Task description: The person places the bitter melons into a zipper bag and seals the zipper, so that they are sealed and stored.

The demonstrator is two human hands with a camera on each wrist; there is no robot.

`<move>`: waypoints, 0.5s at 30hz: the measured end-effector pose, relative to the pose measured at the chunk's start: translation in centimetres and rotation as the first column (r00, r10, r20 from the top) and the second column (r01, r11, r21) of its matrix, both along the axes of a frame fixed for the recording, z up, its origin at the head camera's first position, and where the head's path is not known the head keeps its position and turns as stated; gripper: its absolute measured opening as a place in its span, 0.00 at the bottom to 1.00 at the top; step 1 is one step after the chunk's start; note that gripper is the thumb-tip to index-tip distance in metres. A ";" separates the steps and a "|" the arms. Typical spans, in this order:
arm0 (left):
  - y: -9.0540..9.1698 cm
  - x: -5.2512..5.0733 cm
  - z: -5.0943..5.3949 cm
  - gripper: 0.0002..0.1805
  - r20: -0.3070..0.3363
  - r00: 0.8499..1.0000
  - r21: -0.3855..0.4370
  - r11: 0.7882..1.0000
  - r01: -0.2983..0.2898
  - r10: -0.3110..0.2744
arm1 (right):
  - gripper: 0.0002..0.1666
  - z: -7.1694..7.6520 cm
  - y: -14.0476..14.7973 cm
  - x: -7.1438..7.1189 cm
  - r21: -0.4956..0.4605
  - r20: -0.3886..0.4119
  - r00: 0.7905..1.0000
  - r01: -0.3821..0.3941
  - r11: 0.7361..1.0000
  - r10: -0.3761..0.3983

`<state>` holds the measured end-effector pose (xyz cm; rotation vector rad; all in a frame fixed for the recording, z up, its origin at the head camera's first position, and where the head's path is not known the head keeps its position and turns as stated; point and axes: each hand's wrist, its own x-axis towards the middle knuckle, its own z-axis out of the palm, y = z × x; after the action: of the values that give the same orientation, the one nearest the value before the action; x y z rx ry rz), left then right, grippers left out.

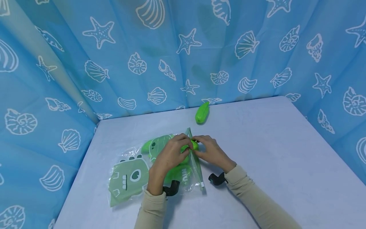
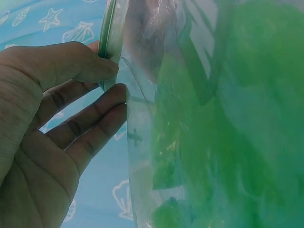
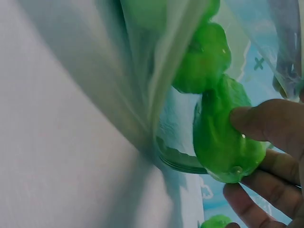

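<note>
A clear zip bag (image 1: 128,187) printed with green cartoon monsters lies on the table, bulging with several green items. My left hand (image 1: 172,151) pinches the zip edge between thumb and fingers; the left wrist view shows the thumb on the green zip strip (image 2: 109,38). At the bag's mouth my right hand (image 1: 213,152) grips a glossy, ridged green toy vegetable (image 3: 228,137), thumb on its side and fingers beneath. More green pieces (image 3: 204,59) show inside the bag behind it. Its exact kind I cannot tell.
A long, ridged green toy vegetable (image 1: 202,113) lies apart near the table's back edge. The white-covered table (image 1: 271,159) is bordered by a blue curtain (image 1: 160,66) with shell prints. Black wrist cameras (image 1: 217,179) hang close to the tabletop.
</note>
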<state>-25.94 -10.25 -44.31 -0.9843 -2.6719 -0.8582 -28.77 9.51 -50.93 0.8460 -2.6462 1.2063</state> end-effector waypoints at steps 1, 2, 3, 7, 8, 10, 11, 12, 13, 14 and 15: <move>0.0 0.0 0.0 0.09 0.003 1.000 0.000 1.000 -0.002 0.002 | 0.29 0.0 -0.1 0.0 -0.004 -0.006 1.000 0.007 1.000 -0.007; 0.0 0.0 0.0 0.09 0.003 1.000 0.000 1.000 -0.003 0.003 | 0.29 0.0 -0.2 0.1 -0.008 -0.008 1.000 0.011 1.000 -0.011; 0.0 0.0 0.0 0.08 0.003 1.000 0.002 1.000 -0.003 0.003 | 0.29 0.0 -0.3 0.1 -0.012 -0.010 1.000 0.016 1.000 -0.016; -0.1 -0.1 -0.1 0.09 -0.013 1.000 0.014 1.000 0.015 -0.015 | 0.29 -0.1 -0.7 0.1 -0.019 -0.010 1.000 0.025 1.000 -0.025; -0.1 -0.1 -0.2 0.09 -0.019 1.000 0.018 1.000 0.021 -0.021 | 0.29 -0.1 -0.8 0.1 -0.017 -0.013 1.000 0.026 1.000 -0.026; -0.1 -0.1 -0.2 0.09 -0.030 0.999 0.025 0.999 0.031 -0.030 | 0.29 -0.2 -1.0 0.0 -0.018 -0.016 1.000 0.024 1.000 -0.025; -0.1 -0.2 -0.2 0.10 -0.034 0.999 0.026 0.999 0.033 -0.032 | 0.30 -0.2 -1.1 0.0 -0.019 -0.017 1.000 0.023 1.000 -0.023; -0.2 -0.2 -0.3 0.10 -0.037 0.999 0.027 0.999 0.035 -0.034 | 0.30 -0.3 -1.2 0.0 -0.016 -0.021 1.000 0.022 1.000 -0.022; -0.2 -0.2 -0.3 0.10 -0.038 0.999 0.028 0.999 0.037 -0.036 | 0.30 -0.3 -1.2 0.0 -0.006 -0.032 0.999 0.023 1.000 -0.023; -0.2 -0.2 -0.3 0.10 -0.037 0.999 0.027 0.999 0.036 -0.035 | 0.30 -0.3 -1.3 0.0 0.001 -0.036 0.999 0.022 1.000 -0.022; -0.2 -0.2 -0.3 0.09 -0.034 0.999 0.025 0.999 0.035 -0.034 | 0.30 -0.2 -1.2 0.0 0.008 -0.041 0.999 0.020 1.000 -0.020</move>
<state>-26.12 -10.43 -44.66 -1.0328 -2.6170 -0.8727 -28.80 8.27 -51.16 0.8343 -2.6228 1.1618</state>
